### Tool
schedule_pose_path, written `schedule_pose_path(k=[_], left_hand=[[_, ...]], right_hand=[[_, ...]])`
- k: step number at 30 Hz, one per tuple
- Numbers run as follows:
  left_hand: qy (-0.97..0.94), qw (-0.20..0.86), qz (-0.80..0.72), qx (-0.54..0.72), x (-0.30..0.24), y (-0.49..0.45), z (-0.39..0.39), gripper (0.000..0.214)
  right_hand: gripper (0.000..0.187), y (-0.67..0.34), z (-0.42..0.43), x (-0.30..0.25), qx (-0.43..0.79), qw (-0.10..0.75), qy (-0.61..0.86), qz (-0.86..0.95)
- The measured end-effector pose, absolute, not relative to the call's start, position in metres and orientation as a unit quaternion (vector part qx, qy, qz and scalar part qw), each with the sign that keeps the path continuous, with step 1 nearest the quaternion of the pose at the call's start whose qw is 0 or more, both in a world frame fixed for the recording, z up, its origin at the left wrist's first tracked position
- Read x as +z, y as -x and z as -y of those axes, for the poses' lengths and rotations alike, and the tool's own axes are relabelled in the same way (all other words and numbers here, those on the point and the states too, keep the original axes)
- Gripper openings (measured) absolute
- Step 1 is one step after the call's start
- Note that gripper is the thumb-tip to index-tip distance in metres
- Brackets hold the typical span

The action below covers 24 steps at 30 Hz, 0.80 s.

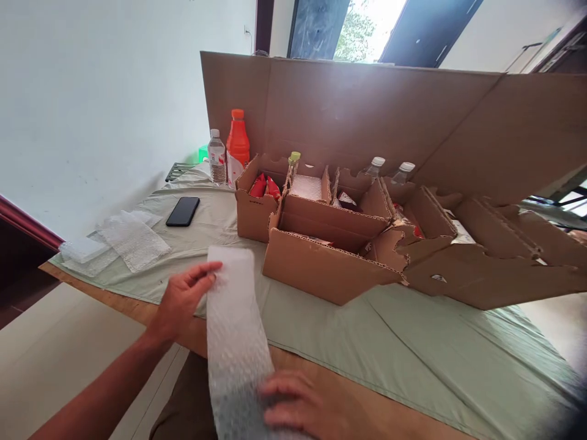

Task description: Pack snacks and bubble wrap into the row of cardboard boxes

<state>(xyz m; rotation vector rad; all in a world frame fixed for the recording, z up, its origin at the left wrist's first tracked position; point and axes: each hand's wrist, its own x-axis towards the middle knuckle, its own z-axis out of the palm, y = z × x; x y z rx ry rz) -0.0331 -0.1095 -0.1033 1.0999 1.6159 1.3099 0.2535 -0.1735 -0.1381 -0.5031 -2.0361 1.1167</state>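
A long strip of bubble wrap runs from the table top down over the front edge toward my lap. Its far end looks whiter and smoother, and I cannot make out whether something flat lies in it. My left hand pinches the strip's left edge near that far end, thumb and fingers closed on it. Lower down, my right hand is at the strip's right side, its fingers against the wrap. Motion blurs that hand, so its grip is unclear.
Cardboard bins with red packets and other goods stand along the table before a tall cardboard panel. A phone, more bubble wrap, a water bottle and an orange bottle are to the left.
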Motion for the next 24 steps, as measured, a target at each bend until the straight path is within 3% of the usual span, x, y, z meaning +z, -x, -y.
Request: schedule_pose_path(k=[2, 7, 12, 15, 17, 21, 24], left_hand=[[-0.471, 0.314, -0.643, 0.516, -0.095, 0.047, 0.082, 0.052], [-0.492, 0.271, -0.665, 0.493, -0.101, 0.064, 0.056, 0.075], [-0.627, 0.382, -0.553, 0.396, -0.123, 0.067, 0.148, 0.063], [-0.661, 0.355, -0.549, 0.368, -0.134, 0.053, 0.198, 0.079], [-0.651, 0.293, -0.581, 0.39, -0.14, 0.038, 0.211, 0.071], [-0.604, 0.238, -0.623, 0.436, -0.148, 0.016, 0.199, 0.032], [-0.542, 0.22, -0.684, 0.437, -0.152, 0.013, 0.184, 0.034]], right_hand=[[0.035, -0.238, 0.157, -0.133, 0.362, 0.389, 0.217, 0.819], [0.031, -0.2, 0.126, -0.141, 0.261, 0.388, 0.336, 0.818], [0.022, -0.192, 0.125, -0.16, 0.272, 0.393, 0.361, 0.801], [0.019, -0.191, 0.126, -0.158, 0.288, 0.399, 0.361, 0.792], [0.019, -0.187, 0.125, -0.152, 0.293, 0.392, 0.361, 0.794], [0.018, -0.173, 0.118, -0.144, 0.281, 0.381, 0.358, 0.805], [0.019, -0.17, 0.114, -0.146, 0.255, 0.381, 0.378, 0.804]])
